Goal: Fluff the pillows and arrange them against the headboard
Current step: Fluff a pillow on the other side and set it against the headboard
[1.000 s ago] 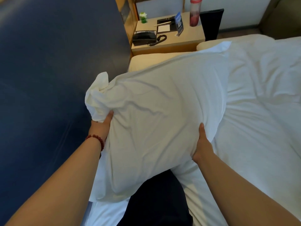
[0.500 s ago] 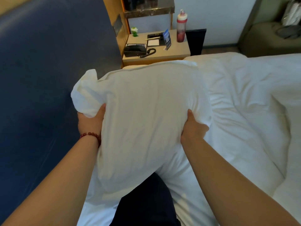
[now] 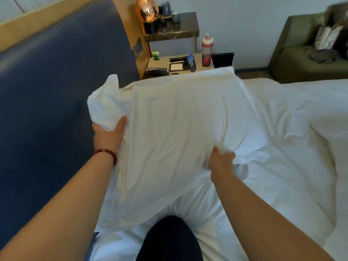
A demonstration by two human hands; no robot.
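Pillow between left hand and right hand

A hotel bedroom: a bed in rumpled white linen against a padded blue headboard, a nightstand with telephone and notepad, a kettle on a shelf, and a green armchair.

White, creased pillow held tilted above the bed; blue headboard just beside it.

The pillow has risen, its far edge now overlapping the nightstand.
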